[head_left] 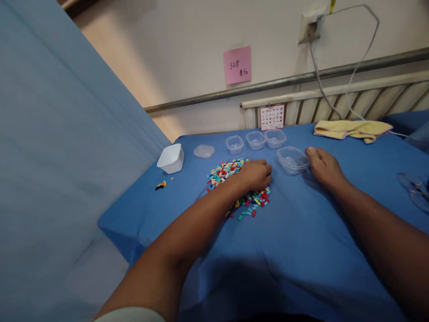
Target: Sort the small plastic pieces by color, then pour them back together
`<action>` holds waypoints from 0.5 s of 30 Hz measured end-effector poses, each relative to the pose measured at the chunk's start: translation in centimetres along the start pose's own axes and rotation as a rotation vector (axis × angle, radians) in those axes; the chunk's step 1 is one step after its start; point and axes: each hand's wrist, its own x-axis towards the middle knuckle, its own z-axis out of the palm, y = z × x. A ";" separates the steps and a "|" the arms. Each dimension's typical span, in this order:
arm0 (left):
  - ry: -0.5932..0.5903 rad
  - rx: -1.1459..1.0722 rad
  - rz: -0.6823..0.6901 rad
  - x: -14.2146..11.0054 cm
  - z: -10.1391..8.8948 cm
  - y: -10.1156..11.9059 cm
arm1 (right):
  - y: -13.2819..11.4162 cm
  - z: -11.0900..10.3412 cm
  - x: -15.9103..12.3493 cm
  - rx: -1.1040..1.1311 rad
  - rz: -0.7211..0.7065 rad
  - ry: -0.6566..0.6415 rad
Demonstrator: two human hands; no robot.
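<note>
A heap of small coloured plastic pieces (223,172) lies on the blue cloth, in red, yellow, white, teal and light blue. My left hand (256,175) rests at the right side of the heap with its fingers curled downward; what its fingertips hold, if anything, is hidden. Off to the right, my right hand (323,165) pinches the right rim of a clear plastic container (292,166), which stands on the cloth and looks empty. Loose pieces (250,212) are scattered at the heap's near edge, below my left wrist.
Behind stand three more clear containers (234,145) and a clear lid (204,151). A white tub (171,158) lies tipped at the left, near a few black and orange bits (161,185). A yellow cloth (351,129) and a cable (407,135) lie back right, eyeglasses (415,185) at far right.
</note>
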 end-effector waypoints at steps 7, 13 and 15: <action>0.124 -0.067 0.108 -7.3 -0.6 -3.9 | -0.3 0.6 -0.3 0.059 -0.059 -0.006; 0.247 -0.239 0.118 -13.5 0.4 -2.6 | -0.3 0.7 -0.2 0.053 -0.049 0.007; 0.231 -0.216 0.147 -13.9 0.9 -0.5 | -0.2 0.6 -0.2 0.045 -0.057 0.009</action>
